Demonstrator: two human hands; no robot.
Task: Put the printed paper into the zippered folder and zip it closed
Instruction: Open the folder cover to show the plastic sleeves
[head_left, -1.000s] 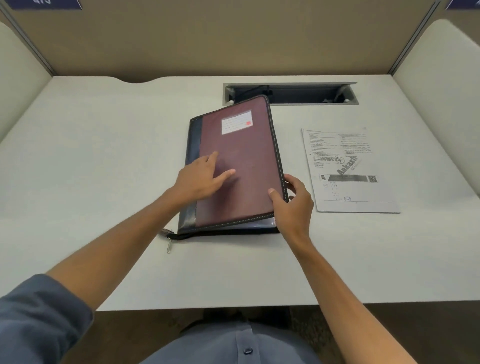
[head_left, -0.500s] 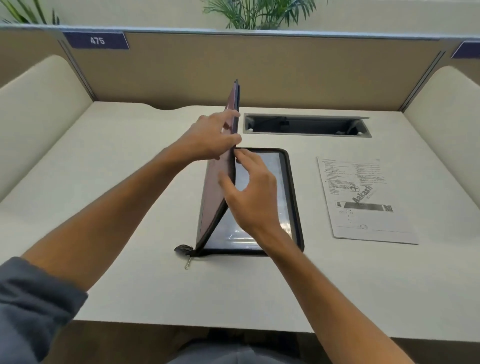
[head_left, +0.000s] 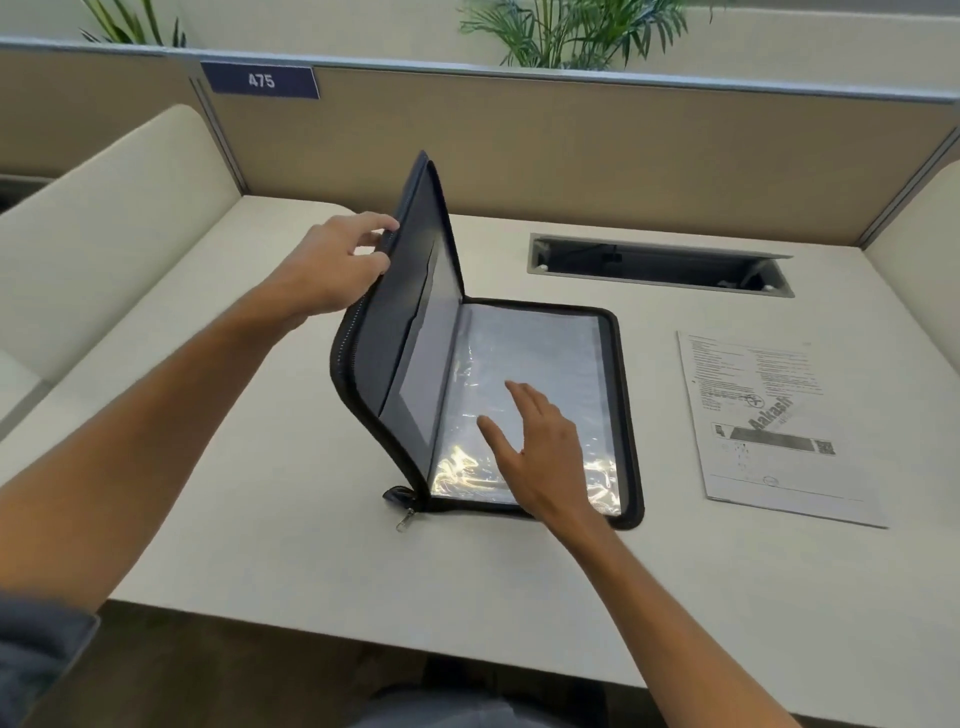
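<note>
The zippered folder (head_left: 626, 415) lies unzipped in the middle of the desk, its right half flat and showing clear plastic sleeves (head_left: 535, 364). Its front cover (head_left: 410, 291) stands tilted up and leftward, dark inside. My left hand (head_left: 337, 265) grips the cover's outer edge near the top. My right hand (head_left: 540, 447) hovers with fingers spread over the plastic sleeves; whether it touches them I cannot tell. The printed paper (head_left: 769, 421) lies flat on the desk to the right of the folder, apart from it. The zipper pull (head_left: 405, 517) hangs at the folder's near left corner.
A white desk (head_left: 260, 493) with cream side panels and a tan back partition. A rectangular cable slot (head_left: 660, 265) is cut in the desk behind the folder. A sign reading 475 (head_left: 260, 80) hangs on the partition.
The cover went from nearly shut to upright and now leans further left. My left hand moved to its outer edge; my right hand let go and dropped over the sleeves.
</note>
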